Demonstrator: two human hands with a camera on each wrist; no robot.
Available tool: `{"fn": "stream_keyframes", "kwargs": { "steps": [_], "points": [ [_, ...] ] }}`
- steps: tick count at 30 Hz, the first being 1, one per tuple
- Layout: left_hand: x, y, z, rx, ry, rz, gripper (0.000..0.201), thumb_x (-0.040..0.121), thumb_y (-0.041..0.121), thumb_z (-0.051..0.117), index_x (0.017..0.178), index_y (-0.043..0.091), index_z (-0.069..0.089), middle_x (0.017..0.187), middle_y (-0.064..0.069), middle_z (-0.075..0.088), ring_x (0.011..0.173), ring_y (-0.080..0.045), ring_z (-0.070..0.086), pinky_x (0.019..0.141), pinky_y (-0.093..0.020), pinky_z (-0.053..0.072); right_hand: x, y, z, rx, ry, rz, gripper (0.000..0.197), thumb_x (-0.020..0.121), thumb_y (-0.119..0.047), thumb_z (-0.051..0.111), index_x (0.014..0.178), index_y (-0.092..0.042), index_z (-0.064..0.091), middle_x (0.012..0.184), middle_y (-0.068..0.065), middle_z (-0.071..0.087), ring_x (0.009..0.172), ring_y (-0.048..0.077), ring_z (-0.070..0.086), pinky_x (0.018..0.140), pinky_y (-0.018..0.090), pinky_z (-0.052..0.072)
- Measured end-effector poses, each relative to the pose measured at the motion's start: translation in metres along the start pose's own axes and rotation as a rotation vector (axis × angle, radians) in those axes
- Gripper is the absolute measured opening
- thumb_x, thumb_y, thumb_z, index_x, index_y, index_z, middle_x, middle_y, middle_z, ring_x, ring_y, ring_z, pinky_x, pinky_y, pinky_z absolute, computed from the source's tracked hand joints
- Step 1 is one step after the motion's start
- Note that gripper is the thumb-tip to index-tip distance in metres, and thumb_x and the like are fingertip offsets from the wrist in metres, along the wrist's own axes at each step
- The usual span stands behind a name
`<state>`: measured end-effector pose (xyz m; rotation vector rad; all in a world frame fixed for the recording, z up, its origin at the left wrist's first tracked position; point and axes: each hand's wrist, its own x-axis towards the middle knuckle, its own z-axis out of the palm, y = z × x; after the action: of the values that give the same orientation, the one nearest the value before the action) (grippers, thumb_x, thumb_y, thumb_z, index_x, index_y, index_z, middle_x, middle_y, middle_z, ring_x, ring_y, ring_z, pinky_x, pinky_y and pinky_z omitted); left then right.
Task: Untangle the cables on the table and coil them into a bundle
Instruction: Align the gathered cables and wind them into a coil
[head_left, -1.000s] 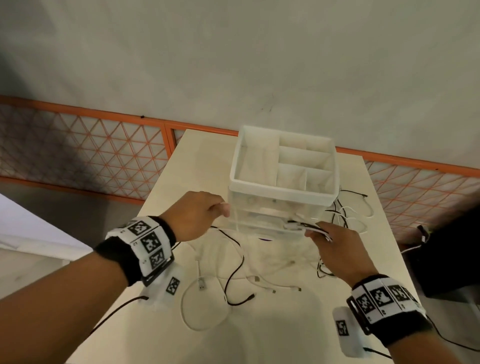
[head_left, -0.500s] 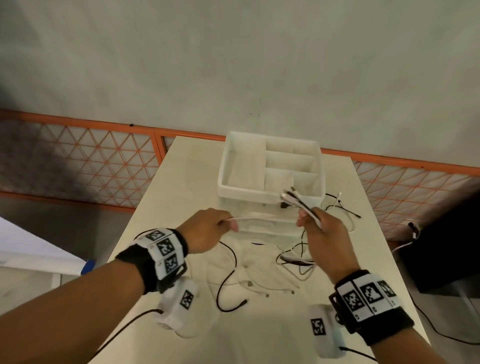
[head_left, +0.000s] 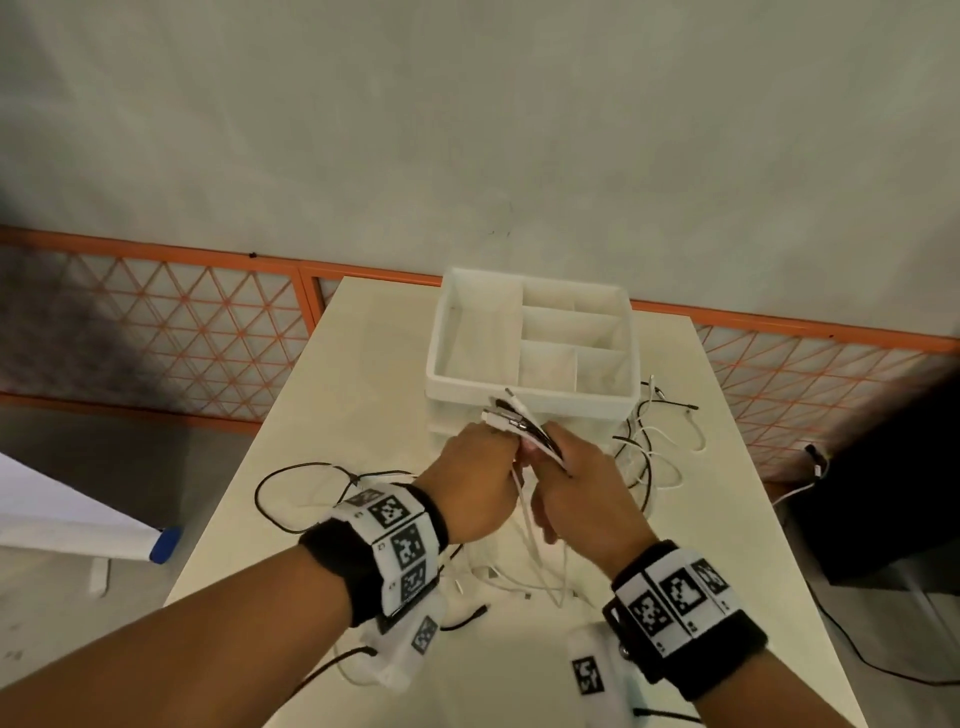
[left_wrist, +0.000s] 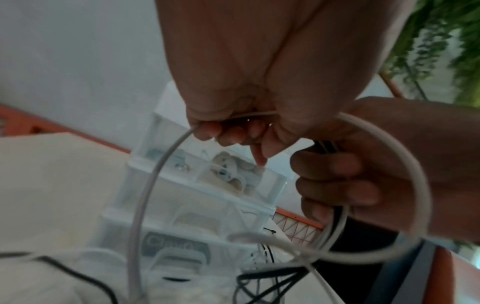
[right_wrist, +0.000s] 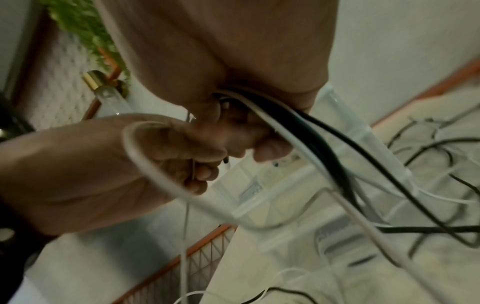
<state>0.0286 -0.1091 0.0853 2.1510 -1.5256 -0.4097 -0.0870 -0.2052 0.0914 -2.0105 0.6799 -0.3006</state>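
My two hands meet above the table, just in front of the white organizer. My right hand (head_left: 569, 470) grips a bundle of black and white cable ends (head_left: 511, 418), whose plugs stick out toward the organizer. My left hand (head_left: 478, 467) pinches a thin white cable (left_wrist: 155, 174) that loops down to the table. In the right wrist view the held black and white cables (right_wrist: 319, 148) trail down from my fist. More loose cables (head_left: 524, 577) lie tangled on the table below my hands, and a black cable loop (head_left: 291, 478) lies to the left.
A white compartment organizer (head_left: 530, 389) on clear drawers stands at the middle back of the beige table (head_left: 363, 364). More black and white cables (head_left: 654, 441) lie right of it. An orange lattice fence (head_left: 156, 332) runs behind. A dark object (head_left: 883, 493) stands off the table's right edge.
My left hand has moved right with the white cable until it meets my right hand. The right hand has kept the bundle raised near the organizer's front.
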Motion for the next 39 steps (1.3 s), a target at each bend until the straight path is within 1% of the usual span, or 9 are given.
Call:
{"fn": "stream_keyframes", "kwargs": {
  "steps": [4, 7, 10, 16, 22, 28, 31, 35, 39],
  "points": [
    [-0.009, -0.012, -0.003, -0.106, -0.022, -0.188, 0.026, 0.095, 0.008, 0.046, 0.119, 0.009, 0.053, 0.098, -0.001, 0.056, 0.087, -0.018, 0.053, 0.079, -0.025, 0.040, -0.003, 0.007, -0.004, 0.185, 0.009, 0.150, 0.026, 0.103, -0.019, 0.045, 0.082, -0.017, 0.061, 0.044, -0.008, 0.048, 0.041, 0.013, 0.040, 0.046, 0.026, 0.035],
    [-0.009, -0.012, -0.002, -0.030, -0.029, -0.255, 0.035, 0.090, 0.015, 0.051, 0.123, 0.011, 0.041, 0.094, -0.003, 0.055, 0.090, -0.027, 0.058, 0.080, -0.034, 0.045, -0.006, 0.000, -0.003, 0.252, -0.089, 0.166, 0.023, 0.104, -0.021, 0.042, 0.090, -0.016, 0.060, 0.060, 0.008, 0.068, 0.051, 0.024, 0.061, 0.053, 0.032, 0.046],
    [-0.003, 0.000, 0.001, -0.083, -0.034, -0.232, 0.048, 0.072, 0.023, 0.049, 0.118, 0.010, 0.044, 0.101, -0.008, 0.058, 0.089, -0.030, 0.063, 0.076, -0.044, 0.055, -0.008, -0.008, 0.010, 0.273, -0.140, 0.084, 0.030, 0.108, -0.029, 0.039, 0.100, -0.004, 0.055, 0.054, 0.010, 0.061, 0.048, 0.026, 0.058, 0.049, 0.029, 0.045],
    [0.001, -0.002, -0.005, -0.242, 0.075, -0.214, 0.025, 0.091, 0.009, 0.054, 0.113, 0.012, 0.042, 0.079, 0.005, 0.053, 0.067, -0.006, 0.052, 0.054, -0.011, 0.036, -0.013, 0.001, 0.004, 0.266, -0.093, -0.011, 0.019, 0.104, -0.026, 0.051, 0.089, -0.015, 0.054, 0.051, -0.006, 0.043, 0.045, 0.016, 0.038, 0.047, 0.029, 0.037],
    [-0.019, -0.043, -0.014, -0.173, -0.063, -0.310, 0.030, 0.104, 0.028, 0.036, 0.085, 0.022, 0.058, 0.075, 0.009, 0.056, 0.070, -0.019, 0.057, 0.065, -0.023, 0.042, -0.012, 0.019, -0.029, 0.234, 0.026, 0.075, 0.024, 0.105, -0.026, 0.047, 0.093, -0.015, 0.064, 0.054, 0.004, 0.037, 0.050, 0.020, 0.035, 0.051, 0.036, 0.036],
    [-0.021, -0.020, -0.009, 0.169, -0.191, -0.107, 0.024, 0.100, 0.027, 0.039, 0.109, 0.034, 0.060, 0.110, 0.000, 0.064, 0.097, -0.023, 0.061, 0.084, -0.036, 0.050, -0.013, 0.014, -0.014, 0.205, -0.248, 0.154, 0.025, 0.107, -0.024, 0.043, 0.099, -0.011, 0.063, 0.059, 0.015, 0.063, 0.045, 0.024, 0.051, 0.050, 0.029, 0.044],
    [-0.015, 0.001, -0.004, 0.184, -0.183, -0.064, 0.025, 0.092, 0.009, 0.043, 0.107, 0.015, 0.062, 0.111, -0.010, 0.063, 0.098, -0.031, 0.062, 0.081, -0.039, 0.052, -0.011, 0.005, 0.000, 0.175, -0.254, 0.111, 0.030, 0.106, -0.027, 0.044, 0.090, -0.008, 0.061, 0.064, 0.010, 0.066, 0.050, 0.024, 0.058, 0.055, 0.032, 0.049],
    [-0.014, -0.006, -0.007, 0.136, -0.138, -0.143, 0.019, 0.087, 0.008, 0.043, 0.096, 0.019, 0.055, 0.103, -0.008, 0.065, 0.093, -0.030, 0.063, 0.075, -0.037, 0.051, -0.016, -0.001, -0.001, 0.238, -0.257, 0.121, 0.031, 0.107, -0.028, 0.043, 0.092, -0.005, 0.057, 0.063, 0.018, 0.064, 0.048, 0.024, 0.060, 0.052, 0.030, 0.048],
    [-0.015, -0.001, -0.003, 0.201, -0.085, -0.181, 0.027, 0.089, 0.007, 0.043, 0.115, 0.010, 0.045, 0.097, -0.011, 0.063, 0.086, -0.032, 0.064, 0.065, -0.036, 0.047, -0.019, -0.009, 0.003, 0.337, -0.328, 0.129, 0.025, 0.108, -0.025, 0.041, 0.107, -0.007, 0.057, 0.064, 0.014, 0.066, 0.051, 0.025, 0.061, 0.052, 0.026, 0.048]
  ]
}}
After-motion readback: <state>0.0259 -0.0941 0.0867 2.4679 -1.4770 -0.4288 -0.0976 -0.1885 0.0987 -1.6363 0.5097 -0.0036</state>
